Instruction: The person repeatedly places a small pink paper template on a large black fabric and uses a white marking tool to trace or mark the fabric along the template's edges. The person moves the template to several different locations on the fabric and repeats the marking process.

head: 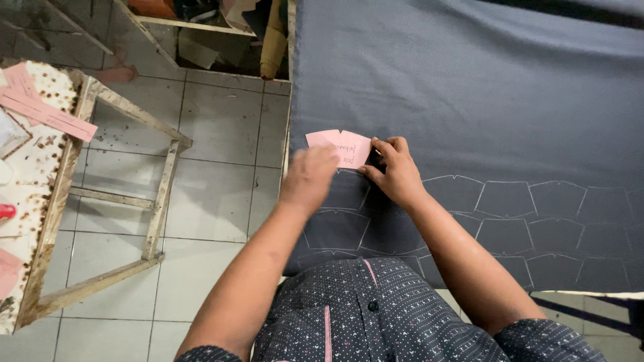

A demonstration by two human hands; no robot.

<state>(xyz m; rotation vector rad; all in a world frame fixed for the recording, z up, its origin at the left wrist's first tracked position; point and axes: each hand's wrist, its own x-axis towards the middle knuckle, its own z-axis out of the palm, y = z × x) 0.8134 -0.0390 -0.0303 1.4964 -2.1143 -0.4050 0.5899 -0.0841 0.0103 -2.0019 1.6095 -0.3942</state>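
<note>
A pink paper pattern piece (339, 145) lies on dark grey fabric (469, 87) spread over a table. My left hand (308, 177) rests on the pattern's lower left part, blurred, pressing it flat. My right hand (397, 171) is at the pattern's right edge, fingers curled as if pinching something small; what it holds is hidden. Below and to the right of the hands, the fabric carries several white chalk outlines (503, 201) of the same shape, in rows.
A worn, stained wooden table (40, 201) with pink paper strips (43, 110) stands at the left on a tiled floor (215, 167). Clutter and a fabric roll (274, 40) lie at the back. The grey fabric's left edge hangs by the floor gap.
</note>
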